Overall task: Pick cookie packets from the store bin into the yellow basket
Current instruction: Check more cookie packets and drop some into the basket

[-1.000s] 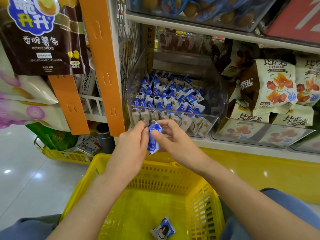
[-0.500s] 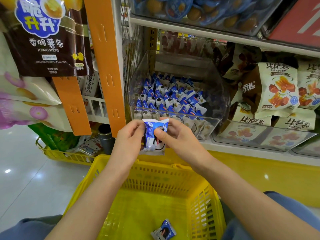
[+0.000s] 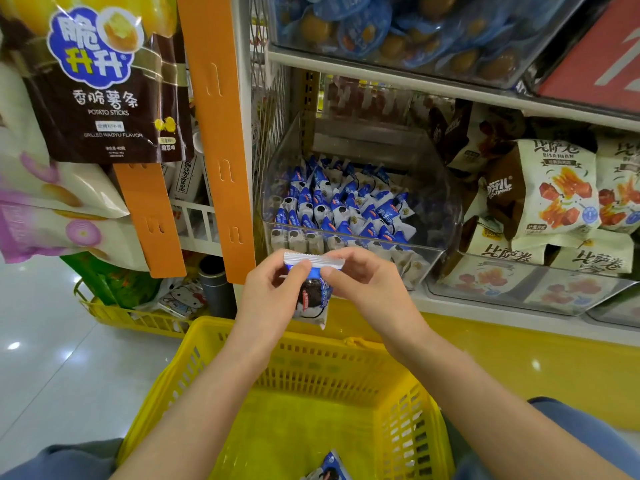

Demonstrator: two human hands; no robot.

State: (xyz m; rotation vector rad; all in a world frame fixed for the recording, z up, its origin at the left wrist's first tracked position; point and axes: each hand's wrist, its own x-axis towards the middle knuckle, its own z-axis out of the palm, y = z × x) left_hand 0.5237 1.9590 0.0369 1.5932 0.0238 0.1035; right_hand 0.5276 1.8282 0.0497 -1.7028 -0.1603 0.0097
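Blue packet [image 3: 312,296] | turned face-on since earlier | left hand [image 3: 272,292], right hand [image 3: 375,289] pinch

1. Held cookie packet [image 3: 313,294]: blue-and-white wrapper with a dark cookie printed on it. It is upright with its crimped top edge level, pinched at the top corners by left hand [image 3: 273,292] and right hand [image 3: 374,289], above the basket's far rim.
2. Binned cookie packets [image 3: 343,209]: same wrapper, standing in packed rows.
3. Store bin [image 3: 445,209]: clear plastic, on the shelf.
4. Yellow basket [image 3: 329,362]: slotted walls; one loose packet [image 3: 327,472] lies on its floor.
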